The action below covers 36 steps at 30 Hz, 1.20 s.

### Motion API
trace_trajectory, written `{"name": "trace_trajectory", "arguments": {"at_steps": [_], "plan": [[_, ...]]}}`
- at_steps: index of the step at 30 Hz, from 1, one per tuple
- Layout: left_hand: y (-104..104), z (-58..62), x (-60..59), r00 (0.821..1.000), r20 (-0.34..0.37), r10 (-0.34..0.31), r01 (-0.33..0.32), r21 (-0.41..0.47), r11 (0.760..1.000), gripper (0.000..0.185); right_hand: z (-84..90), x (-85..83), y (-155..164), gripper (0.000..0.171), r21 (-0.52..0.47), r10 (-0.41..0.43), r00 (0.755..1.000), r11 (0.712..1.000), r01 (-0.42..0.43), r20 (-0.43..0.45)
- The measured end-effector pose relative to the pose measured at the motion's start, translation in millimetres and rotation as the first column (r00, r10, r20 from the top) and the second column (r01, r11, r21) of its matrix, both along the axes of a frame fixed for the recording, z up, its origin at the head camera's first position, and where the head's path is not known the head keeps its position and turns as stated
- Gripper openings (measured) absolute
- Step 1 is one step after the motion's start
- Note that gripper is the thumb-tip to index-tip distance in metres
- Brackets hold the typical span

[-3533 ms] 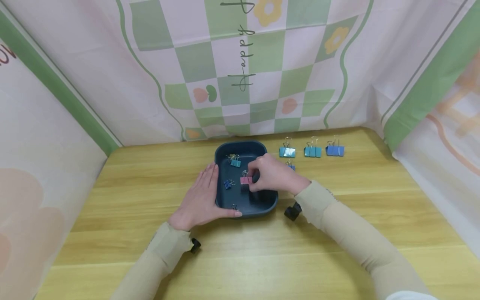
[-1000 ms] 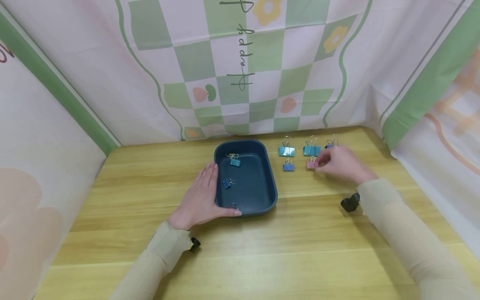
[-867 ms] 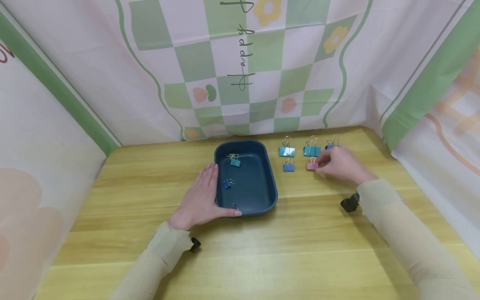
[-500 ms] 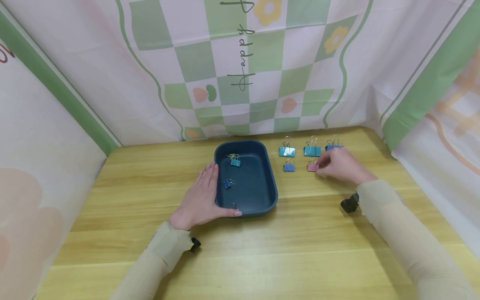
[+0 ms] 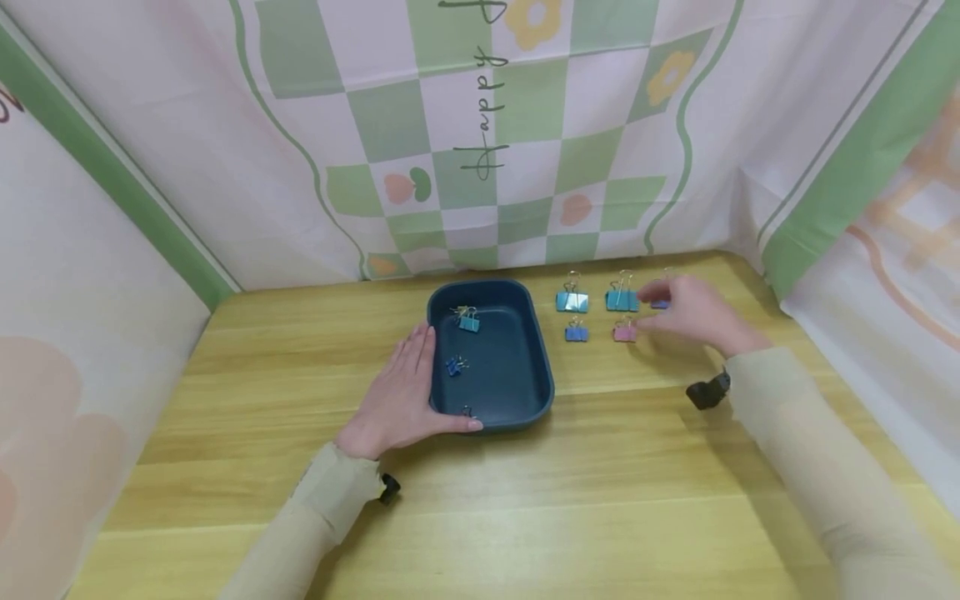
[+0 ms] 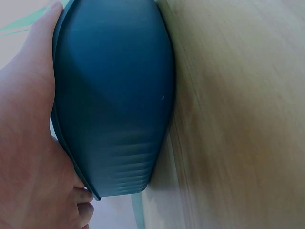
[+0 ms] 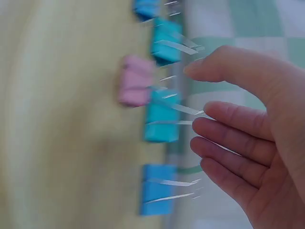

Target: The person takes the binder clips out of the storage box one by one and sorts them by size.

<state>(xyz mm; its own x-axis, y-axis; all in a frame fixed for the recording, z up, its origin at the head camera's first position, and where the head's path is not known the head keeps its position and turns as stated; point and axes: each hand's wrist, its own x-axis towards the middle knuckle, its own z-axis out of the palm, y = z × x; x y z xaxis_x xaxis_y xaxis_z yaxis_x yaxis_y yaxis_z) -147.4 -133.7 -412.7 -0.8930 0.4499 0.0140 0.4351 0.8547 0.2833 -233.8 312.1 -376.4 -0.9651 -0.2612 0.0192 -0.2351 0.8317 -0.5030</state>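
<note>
Grip of the right hand (image 5: 693, 312): fingers loosely spread, holding nothing, hovering just right of the pink clip (image 5: 624, 332). Left hand (image 5: 401, 398) lies flat against the tray (image 5: 542, 392), steadying it. Judged step: pink clip just set down right of the tray; next calls for reaching back into it. Tray holds a teal clip (image 5: 469, 322) and small blue clip (image 5: 453, 366).

The left hand (image 6: 24, 143) lies flat against the outer wall of the dark blue tray (image 6: 114, 95), palm along the tray's left side and thumb reaching round its near edge. The tray stands on the wooden table (image 6: 238, 119), whose pale grain fills the right of the view and looks slightly blurred.
</note>
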Motion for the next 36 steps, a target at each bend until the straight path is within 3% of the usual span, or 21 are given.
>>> {"name": "trace_trajectory", "arguments": {"at_steps": [7,13,26,31,36], "plan": [[0,2.3,0.5,1.000,0.001,-0.006,0.006,-0.002,1.000,0.147,40.6,4.9,-27,0.044,0.015,0.058,0.981,0.998,-0.057,-0.187],[1,1.8,-1.0,1.000,0.003,-0.001,0.001,-0.004,1.000,0.147,58.8,10.3,-61,0.047,0.051,0.130,0.969,0.991,-0.122,-0.209],[1,0.4,-1.3,1.000,0.011,0.009,-0.009,-0.015,1.000,0.148,53.0,12.4,-122,0.050,-0.009,0.223,0.948,0.973,-0.231,-0.228],[1,-0.6,-1.6,1.000,0.005,0.008,-0.007,-0.013,1.000,0.148,52.2,8.8,-147,0.054,-0.009,0.262,0.938,0.963,-0.271,-0.226],[1,-1.2,-1.9,1.000,0.004,0.008,-0.008,-0.017,1.000,0.147,51.1,-0.8,-172,0.057,-0.038,0.271,0.944,0.958,-0.283,-0.186]]}}
